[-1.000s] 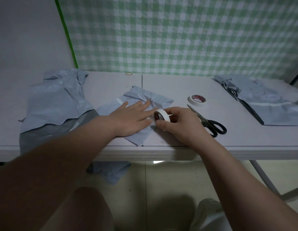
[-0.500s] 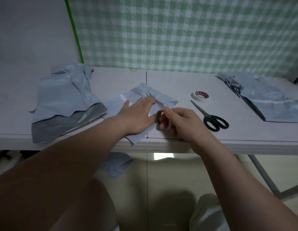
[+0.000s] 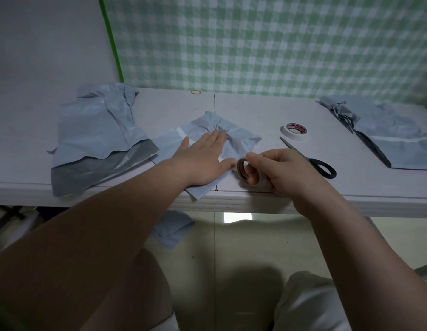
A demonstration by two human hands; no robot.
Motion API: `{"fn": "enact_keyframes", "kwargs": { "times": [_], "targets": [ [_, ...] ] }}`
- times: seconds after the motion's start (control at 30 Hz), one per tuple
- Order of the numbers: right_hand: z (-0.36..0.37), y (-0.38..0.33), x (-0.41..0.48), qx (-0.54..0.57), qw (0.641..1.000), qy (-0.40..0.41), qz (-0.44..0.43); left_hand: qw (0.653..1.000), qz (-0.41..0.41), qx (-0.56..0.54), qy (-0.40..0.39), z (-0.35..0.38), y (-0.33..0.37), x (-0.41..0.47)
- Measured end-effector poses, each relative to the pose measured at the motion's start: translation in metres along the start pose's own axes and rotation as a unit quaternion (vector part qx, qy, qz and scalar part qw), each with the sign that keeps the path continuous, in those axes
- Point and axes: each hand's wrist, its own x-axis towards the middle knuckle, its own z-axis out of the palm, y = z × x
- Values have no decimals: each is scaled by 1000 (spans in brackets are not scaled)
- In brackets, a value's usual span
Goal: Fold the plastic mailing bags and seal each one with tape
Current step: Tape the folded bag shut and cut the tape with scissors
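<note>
A folded grey mailing bag lies on the white table near its front edge. My left hand lies flat on it with straight fingers, pressing it down. Just to the right, my right hand holds a roll of white tape on its edge, a finger through the core and the thumb on top. The roll touches the bag's edge beside my left thumb.
A second tape roll lies flat behind black-handled scissors. Unfolded grey bags lie at the left, hanging over the edge, and at the right. A rubber band sits by the checked backdrop. One bag lies on the floor.
My right hand has turned the tape roll so its open core faces me and drawn it slightly right along the bag's edge. My left hand stays flat on the bag.
</note>
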Motion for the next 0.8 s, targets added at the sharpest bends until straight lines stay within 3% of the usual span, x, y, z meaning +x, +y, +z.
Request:
{"fn": "enact_keyframes", "kwargs": {
  "times": [0.8],
  "targets": [
    [7,-3,11,-21,999,43,6,1000,4,24,-5,0,1,-2]
  ]
}}
